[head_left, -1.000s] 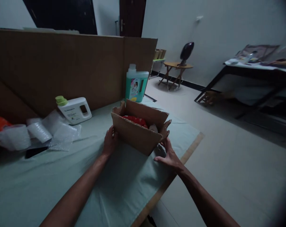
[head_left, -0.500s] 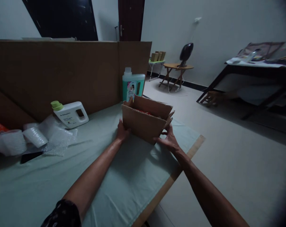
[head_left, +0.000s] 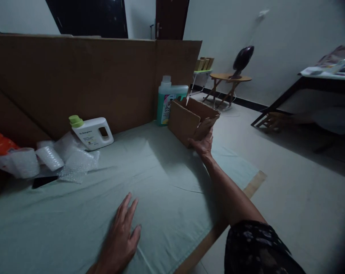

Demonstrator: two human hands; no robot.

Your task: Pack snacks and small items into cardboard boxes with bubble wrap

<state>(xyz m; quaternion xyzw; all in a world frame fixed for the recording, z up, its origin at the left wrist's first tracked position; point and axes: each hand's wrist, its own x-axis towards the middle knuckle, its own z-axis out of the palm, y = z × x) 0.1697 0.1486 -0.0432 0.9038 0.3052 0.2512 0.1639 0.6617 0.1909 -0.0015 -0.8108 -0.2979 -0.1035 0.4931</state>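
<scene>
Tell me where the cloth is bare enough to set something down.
The broadest bare patch of the green cloth lies between the left hand, flat near the front, and the cardboard box under the right hand. It is crowded at the left: bubble wrap and the white jug.

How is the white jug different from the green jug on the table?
The white jug lies on its side; the green jug stands upright. The white jug has a lime-green cap, the green jug a pale one. The white jug sits by the bubble wrap; the green jug stands behind the cardboard box that the right hand holds. Both have handles.
</scene>
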